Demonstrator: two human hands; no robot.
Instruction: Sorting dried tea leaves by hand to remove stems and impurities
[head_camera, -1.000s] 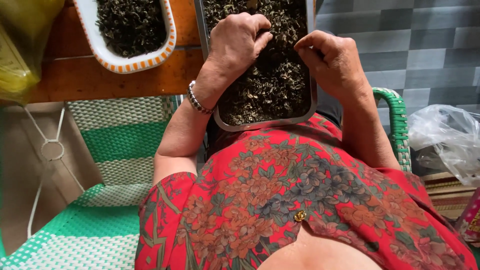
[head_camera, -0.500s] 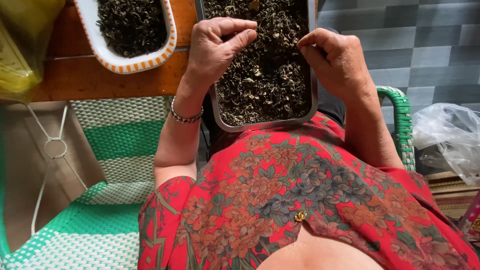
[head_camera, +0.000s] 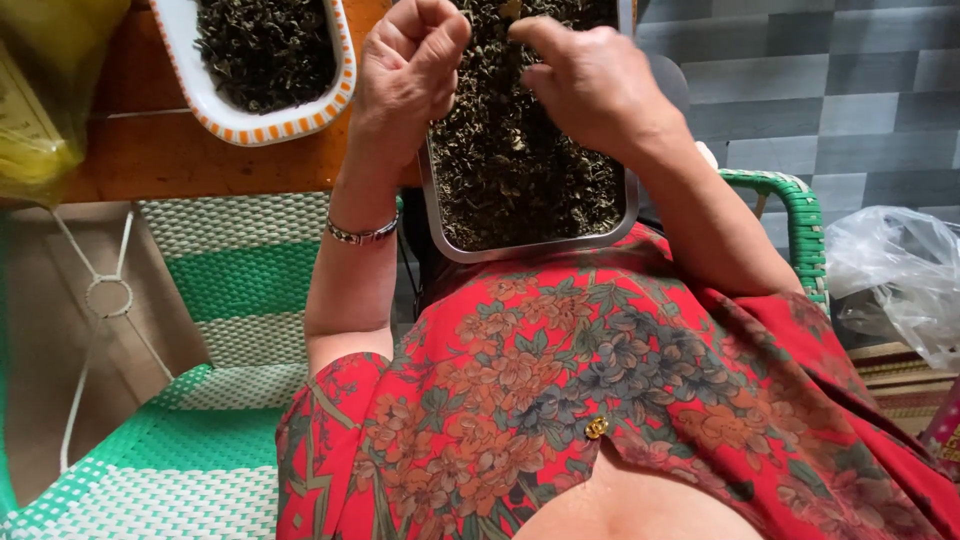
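Dried tea leaves (head_camera: 520, 170), dark green and curled, heaped in a rectangular metal tray (head_camera: 530, 247) with its near rim against the red floral blouse (head_camera: 560, 400) and its far end cut off by the top of the view. Above the tray's left edge, the left hand (head_camera: 405, 75), fingers curled in toward the thumb in a loose pinch; whether a leaf sits between the fingertips cannot be told. Thin bracelet (head_camera: 362, 234) around that wrist. Over the tray's upper right part, the right hand (head_camera: 590, 85), fingers bent downward and drawn together, index finger pointing toward the left hand; nothing visibly gripped, contact with the leaves below not clear. Both hands near each other, not touching.

To the left of the tray, on the wooden table (head_camera: 180, 160), a white bowl with an orange-striped rim (head_camera: 270, 122), also filled with dark tea leaves, close to the table's near edge. At the table's left edge, a yellow plastic bag (head_camera: 40, 100). Below the table, a green and white woven chair (head_camera: 200, 400); a green chair arm (head_camera: 790, 215) beside the right forearm. At the far right, a crumpled clear plastic bag (head_camera: 895, 270) against the grey tiled floor (head_camera: 820, 90).
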